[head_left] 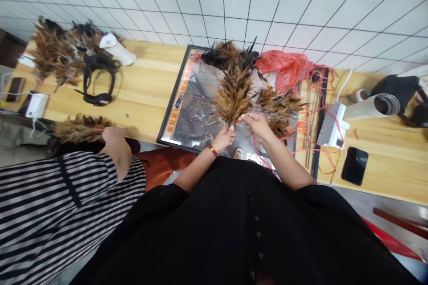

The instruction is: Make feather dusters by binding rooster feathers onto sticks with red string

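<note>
A feather duster [236,87] of brown and black feathers stands out over the mirror-like glass sheet [180,136], its base towards me. My left hand [224,139] is closed around that base, thumb uppermost. Close beside it, my right hand [257,125] is pinched at the lower right edge of the feathers. Red string [257,148] trails down from my right fingers towards my body; the exact grip is too small to make out. More loose feathers [281,106] lie right of the duster, and a dark bunch lies behind it.
A crumpled red plastic bag [284,67] lies against the tiled wall. To the right are a white power strip [331,125], a phone [357,166] and a rolled sheet [371,106]. On the left, a co-worker's hand [115,140] holds another feather bundle [82,129], near a black headband [98,80].
</note>
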Demonstrator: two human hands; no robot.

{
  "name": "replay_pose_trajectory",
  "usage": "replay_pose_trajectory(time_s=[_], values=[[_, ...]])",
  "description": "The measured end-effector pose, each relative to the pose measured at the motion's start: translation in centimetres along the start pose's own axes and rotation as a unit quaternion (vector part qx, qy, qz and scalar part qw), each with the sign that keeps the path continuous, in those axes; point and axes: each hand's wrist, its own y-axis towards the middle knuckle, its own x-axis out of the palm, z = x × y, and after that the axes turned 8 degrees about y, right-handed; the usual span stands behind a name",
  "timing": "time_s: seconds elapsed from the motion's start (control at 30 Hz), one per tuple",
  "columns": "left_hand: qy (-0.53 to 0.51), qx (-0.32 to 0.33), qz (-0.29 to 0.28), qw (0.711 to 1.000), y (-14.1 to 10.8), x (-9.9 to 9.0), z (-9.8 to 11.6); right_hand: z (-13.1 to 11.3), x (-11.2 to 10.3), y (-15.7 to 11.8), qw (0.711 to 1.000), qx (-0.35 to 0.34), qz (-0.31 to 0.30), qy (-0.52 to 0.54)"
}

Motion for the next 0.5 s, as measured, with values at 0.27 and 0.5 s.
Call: replay_pose_trajectory(time_s=[0.27, 0.5], values=[[-0.032, 0.009, 0.056, 0.998, 0.3, 0.4, 1.3, -1.6, -0.2, 0.1, 0.990, -0.063, -0.061, -0.109], [-0.025, -0.002, 0.047, 0.999, 0.3, -0.2, 1.1, -3.1, 0.1, 0.6, 0.951, -0.128, -0.110, -0.261]])
